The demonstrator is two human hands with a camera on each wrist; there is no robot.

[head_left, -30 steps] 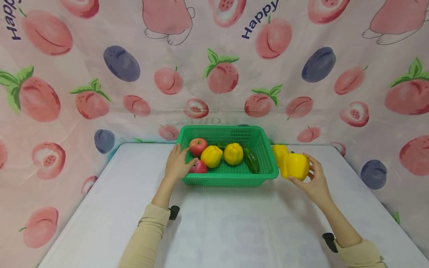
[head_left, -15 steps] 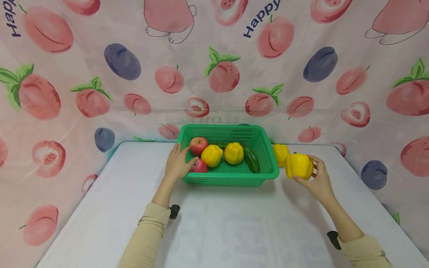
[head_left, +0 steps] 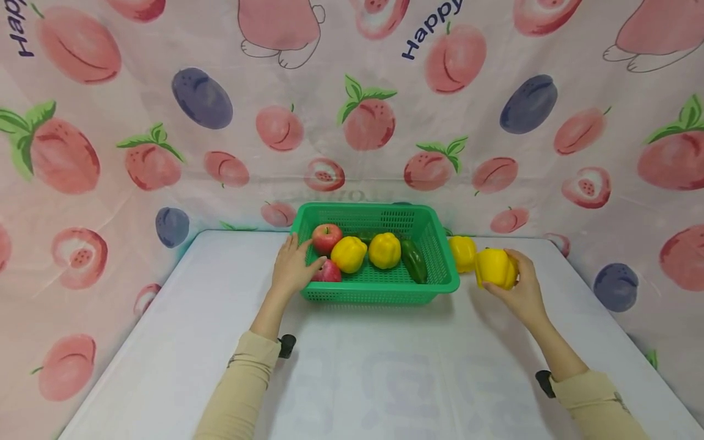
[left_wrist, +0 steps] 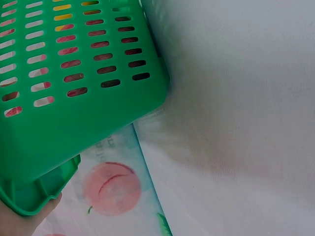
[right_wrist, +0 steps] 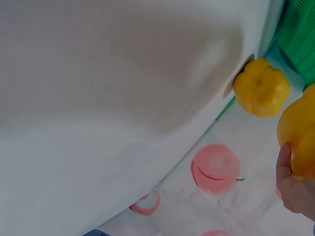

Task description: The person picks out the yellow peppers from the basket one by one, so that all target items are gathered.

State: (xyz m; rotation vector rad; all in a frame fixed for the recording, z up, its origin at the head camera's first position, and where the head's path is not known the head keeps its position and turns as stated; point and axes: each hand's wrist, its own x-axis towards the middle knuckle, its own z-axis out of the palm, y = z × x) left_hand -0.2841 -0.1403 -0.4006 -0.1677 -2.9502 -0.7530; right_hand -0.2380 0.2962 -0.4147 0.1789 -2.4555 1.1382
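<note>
Holding one yellow bell pepper (head_left: 494, 267) clamped between thumb and fingers of the right hand (head_left: 525, 294), right of one green basket (head_left: 379, 287) and just beside a second yellow pepper (head_left: 463, 253) on the white table (head_left: 385, 379). Resting the left hand (head_left: 290, 266) on the basket's left rim, with thumb and fingers spread apart. Counting, inside, a third yellow pepper (head_left: 349, 255) and a fourth yellow pepper (head_left: 384, 250), one red apple (head_left: 327, 239), one pinkish-red fruit (head_left: 330, 272) partly hidden near the left thumb, and one long dark green vegetable (head_left: 414, 261).
</note>
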